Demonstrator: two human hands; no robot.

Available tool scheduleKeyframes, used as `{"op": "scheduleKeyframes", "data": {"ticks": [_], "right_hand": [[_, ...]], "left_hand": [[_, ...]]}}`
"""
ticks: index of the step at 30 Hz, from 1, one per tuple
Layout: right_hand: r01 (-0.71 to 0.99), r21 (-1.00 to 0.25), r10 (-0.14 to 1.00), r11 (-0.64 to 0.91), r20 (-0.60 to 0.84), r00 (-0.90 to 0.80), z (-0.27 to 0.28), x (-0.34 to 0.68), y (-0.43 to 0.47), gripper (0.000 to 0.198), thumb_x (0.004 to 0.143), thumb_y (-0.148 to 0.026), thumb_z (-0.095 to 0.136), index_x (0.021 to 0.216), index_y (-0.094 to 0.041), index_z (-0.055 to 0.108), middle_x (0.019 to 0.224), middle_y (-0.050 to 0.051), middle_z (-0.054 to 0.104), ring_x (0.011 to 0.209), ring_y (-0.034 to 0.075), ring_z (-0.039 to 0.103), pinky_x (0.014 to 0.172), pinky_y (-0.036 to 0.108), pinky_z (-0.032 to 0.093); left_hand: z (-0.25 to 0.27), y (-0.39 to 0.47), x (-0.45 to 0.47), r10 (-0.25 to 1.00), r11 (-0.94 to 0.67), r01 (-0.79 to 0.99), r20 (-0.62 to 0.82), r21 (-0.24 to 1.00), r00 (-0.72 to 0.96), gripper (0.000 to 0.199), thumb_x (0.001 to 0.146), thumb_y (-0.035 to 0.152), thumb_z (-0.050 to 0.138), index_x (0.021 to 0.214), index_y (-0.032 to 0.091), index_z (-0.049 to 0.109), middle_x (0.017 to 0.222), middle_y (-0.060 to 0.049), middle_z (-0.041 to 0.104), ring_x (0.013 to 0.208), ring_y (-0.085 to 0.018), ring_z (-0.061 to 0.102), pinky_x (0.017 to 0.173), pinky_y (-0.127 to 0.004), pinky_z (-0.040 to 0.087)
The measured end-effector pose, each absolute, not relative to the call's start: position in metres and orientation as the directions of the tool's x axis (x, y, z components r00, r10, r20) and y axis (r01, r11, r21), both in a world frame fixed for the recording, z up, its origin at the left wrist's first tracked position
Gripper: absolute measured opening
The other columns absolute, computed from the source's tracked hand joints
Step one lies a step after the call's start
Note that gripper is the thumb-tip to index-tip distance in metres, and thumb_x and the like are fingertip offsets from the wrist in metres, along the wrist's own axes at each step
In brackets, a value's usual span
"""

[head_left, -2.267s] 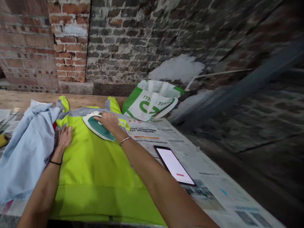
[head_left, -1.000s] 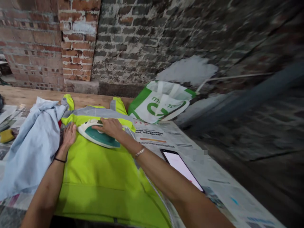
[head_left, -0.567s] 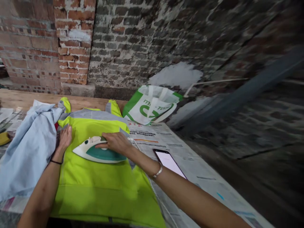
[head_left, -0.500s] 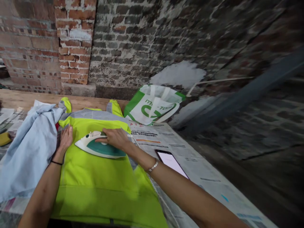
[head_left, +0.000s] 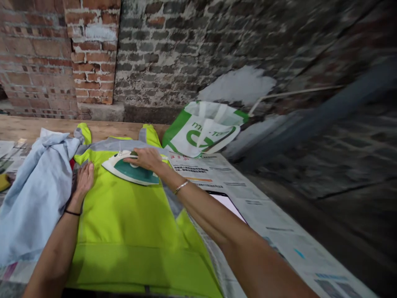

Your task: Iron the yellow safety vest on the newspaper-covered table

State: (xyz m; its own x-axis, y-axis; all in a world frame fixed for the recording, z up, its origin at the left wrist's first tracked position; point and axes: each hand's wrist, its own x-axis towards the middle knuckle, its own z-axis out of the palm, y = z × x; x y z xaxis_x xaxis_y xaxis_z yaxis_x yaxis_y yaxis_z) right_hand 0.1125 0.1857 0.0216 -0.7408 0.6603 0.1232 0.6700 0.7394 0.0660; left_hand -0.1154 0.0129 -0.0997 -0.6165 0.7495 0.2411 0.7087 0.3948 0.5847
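Observation:
A bright yellow sweatshirt with grey panels (head_left: 124,219) lies spread out in front of me. My right hand (head_left: 147,159) is wrapped round the handle of a white and green iron (head_left: 128,170), which rests on the upper part of the sweatshirt with its tip pointing left. At the garment's left edge my left hand (head_left: 84,179) lies flat, fingers stretched out, holding nothing. A light blue cloth garment (head_left: 37,194) is heaped just left of that hand.
Newspaper sheets (head_left: 257,215) cover the wooden table. A phone with a lit screen (head_left: 228,205) lies partly behind my right forearm. The green and white bag (head_left: 204,130) stands at the back, against the brick wall (head_left: 161,62). Something yellow (head_left: 4,181) sits at far left.
My right hand has slid the iron farther up the sweatshirt, away from me. The left hand has stayed at the garment's left edge.

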Motion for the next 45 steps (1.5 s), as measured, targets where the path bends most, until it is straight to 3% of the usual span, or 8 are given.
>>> {"op": "scheduleKeyframes", "data": {"ticks": [5, 13, 25, 33, 37, 40, 43, 45], "right_hand": [[0.582, 0.083, 0.577, 0.809, 0.076, -0.813, 0.02, 0.162, 0.13, 0.069, 0.094, -0.083, 0.045, 0.108, -0.022, 0.073, 0.094, 0.012, 0.081, 0.092, 0.029, 0.076, 0.069, 0.031, 0.041], [0.371, 0.066, 0.358, 0.926, 0.153, -0.921, 0.005, 0.206, 0.096, 0.064, 0.093, -0.082, 0.051, 0.089, -0.022, 0.072, 0.081, 0.008, 0.079, 0.077, 0.024, 0.075, 0.059, 0.029, 0.03], [0.749, 0.057, 0.733, 0.66, 0.168, -0.659, 0.018, 0.105, 0.188, 0.073, 0.1, -0.077, 0.04, 0.126, -0.016, 0.07, 0.11, 0.02, 0.078, 0.107, 0.034, 0.072, 0.084, 0.036, 0.048], [0.798, 0.009, 0.782, 0.603, 0.192, -0.593, 0.015, 0.105, 0.162, 0.069, 0.105, -0.068, 0.037, 0.12, -0.01, 0.07, 0.113, 0.025, 0.075, 0.106, 0.033, 0.072, 0.085, 0.036, 0.048], [0.705, 0.053, 0.696, 0.708, 0.12, -0.708, 0.02, 0.141, 0.132, 0.066, 0.099, -0.077, 0.044, 0.117, -0.019, 0.071, 0.102, 0.017, 0.079, 0.098, 0.03, 0.075, 0.076, 0.033, 0.045], [0.522, 0.06, 0.517, 0.851, 0.075, -0.853, 0.02, 0.171, 0.114, 0.063, 0.094, -0.081, 0.05, 0.103, -0.023, 0.072, 0.091, 0.01, 0.08, 0.089, 0.027, 0.075, 0.066, 0.03, 0.038], [0.358, 0.06, 0.355, 0.932, 0.057, -0.933, 0.017, 0.189, 0.106, 0.061, 0.093, -0.081, 0.053, 0.095, -0.022, 0.072, 0.084, 0.008, 0.079, 0.083, 0.025, 0.075, 0.06, 0.029, 0.032], [0.345, 0.079, 0.341, 0.935, 0.059, -0.938, 0.015, 0.19, 0.106, 0.061, 0.094, -0.079, 0.053, 0.096, -0.022, 0.073, 0.085, 0.009, 0.08, 0.084, 0.025, 0.075, 0.06, 0.028, 0.032]], "left_hand": [[-0.097, 0.013, -0.116, 0.749, 0.383, 0.704, 0.244, 0.599, -0.615, 0.059, 0.11, 0.041, 0.017, 0.148, 0.018, 0.056, 0.148, -0.013, 0.063, 0.149, -0.025, 0.047, 0.127, -0.047, 0.029], [-0.097, 0.013, -0.118, 0.745, 0.375, 0.702, 0.255, 0.605, -0.617, 0.059, 0.11, 0.044, 0.019, 0.144, 0.018, 0.059, 0.147, -0.014, 0.064, 0.147, -0.027, 0.049, 0.126, -0.048, 0.031], [-0.099, 0.013, -0.118, 0.756, 0.387, 0.722, 0.251, 0.573, -0.604, 0.063, 0.111, 0.044, 0.015, 0.139, 0.014, 0.062, 0.148, -0.015, 0.063, 0.148, -0.026, 0.048, 0.126, -0.045, 0.03], [-0.101, 0.013, -0.12, 0.752, 0.381, 0.711, 0.249, 0.591, -0.61, 0.063, 0.11, 0.048, 0.016, 0.143, 0.019, 0.061, 0.148, -0.012, 0.063, 0.148, -0.025, 0.048, 0.127, -0.046, 0.029], [-0.099, 0.013, -0.118, 0.75, 0.376, 0.703, 0.247, 0.604, -0.614, 0.059, 0.11, 0.045, 0.02, 0.144, 0.017, 0.059, 0.146, -0.014, 0.065, 0.149, -0.025, 0.048, 0.127, -0.046, 0.028], [-0.097, 0.013, -0.117, 0.748, 0.374, 0.698, 0.246, 0.611, -0.616, 0.058, 0.11, 0.042, 0.021, 0.141, 0.014, 0.062, 0.147, -0.016, 0.064, 0.148, -0.026, 0.048, 0.127, -0.045, 0.028], [-0.097, 0.012, -0.117, 0.744, 0.375, 0.693, 0.246, 0.616, -0.621, 0.058, 0.111, 0.042, 0.019, 0.138, 0.015, 0.063, 0.148, -0.016, 0.063, 0.147, -0.027, 0.049, 0.127, -0.046, 0.03], [-0.097, 0.012, -0.117, 0.744, 0.372, 0.694, 0.25, 0.616, -0.62, 0.058, 0.111, 0.043, 0.019, 0.137, 0.017, 0.063, 0.147, -0.014, 0.064, 0.147, -0.026, 0.049, 0.127, -0.045, 0.03]]}}
